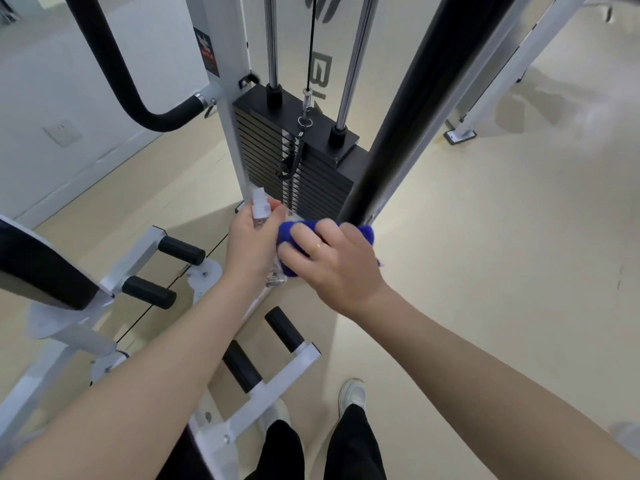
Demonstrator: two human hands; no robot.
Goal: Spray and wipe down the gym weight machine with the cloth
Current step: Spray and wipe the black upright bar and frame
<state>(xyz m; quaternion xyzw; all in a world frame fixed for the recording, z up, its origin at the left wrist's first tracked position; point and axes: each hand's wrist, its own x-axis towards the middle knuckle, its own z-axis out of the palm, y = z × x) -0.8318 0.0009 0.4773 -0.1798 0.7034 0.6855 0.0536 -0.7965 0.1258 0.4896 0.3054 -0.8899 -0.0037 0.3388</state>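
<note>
Blue cloth (365, 233) is bunched under the right hand (332, 259), whose curled fingers clamp it against the foot of the thick black padded bar (415, 109) of the weight machine, just in front of the black weight stack (311, 181). Touching that hand, the left hand (251, 244) is wrapped round a clear spray bottle (260, 207), its white nozzle sticking up above the fingers. White frame tubes with black foam rollers (181, 250) stand on the beige floor (502, 271) to the left and below.
</note>
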